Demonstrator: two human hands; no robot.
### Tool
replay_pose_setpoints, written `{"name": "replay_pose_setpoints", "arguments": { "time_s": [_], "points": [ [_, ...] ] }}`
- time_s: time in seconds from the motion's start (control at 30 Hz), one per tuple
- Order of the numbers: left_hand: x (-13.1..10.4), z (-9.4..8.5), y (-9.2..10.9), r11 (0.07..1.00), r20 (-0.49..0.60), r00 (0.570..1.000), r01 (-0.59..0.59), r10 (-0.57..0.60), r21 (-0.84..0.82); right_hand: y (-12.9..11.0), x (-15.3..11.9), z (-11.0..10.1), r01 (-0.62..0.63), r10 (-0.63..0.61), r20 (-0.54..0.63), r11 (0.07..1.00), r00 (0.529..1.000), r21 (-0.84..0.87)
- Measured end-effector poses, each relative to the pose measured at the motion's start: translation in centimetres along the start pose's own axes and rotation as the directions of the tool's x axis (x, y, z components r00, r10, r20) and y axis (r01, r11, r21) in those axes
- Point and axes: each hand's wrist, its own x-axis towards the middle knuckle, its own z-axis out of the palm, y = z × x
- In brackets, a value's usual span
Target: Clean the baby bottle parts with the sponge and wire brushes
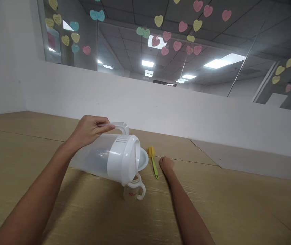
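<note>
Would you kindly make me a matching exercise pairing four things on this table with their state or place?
Things:
1. pitcher
2. small bottle
3. brush
4. right hand

States:
A. lying flat, yellow head and green handle
B. tipped on its side, held by the handle in the left hand
C. resting closed on the table beside the brush
D. standing upright under the pitcher's white lid

Pairs: 1-B, 2-D, 3-A, 4-C

Translucent plastic pitcher (101, 160), matt wooden table (237, 204)
</note>
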Motion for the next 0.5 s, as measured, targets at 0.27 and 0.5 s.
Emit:
{"name": "replay_pose_setpoints", "arguments": {
  "time_s": [0.27, 0.5],
  "points": [
    [-0.08, -0.14, 0.06, 1.0, -0.021, 1.0, -0.001, 0.002, 0.018, -0.02, -0.17, -0.25, 0.007, -0.007, 0.011, 1.0, 1.0, 0.007],
    [0.16, -0.12, -0.62, 0.999, -0.076, 0.997, 0.029, -0.03, -0.017, 0.04, -0.15, -0.18, 0.004, -0.004, 0.014, 1.0, 1.0, 0.008]
  ]
}}
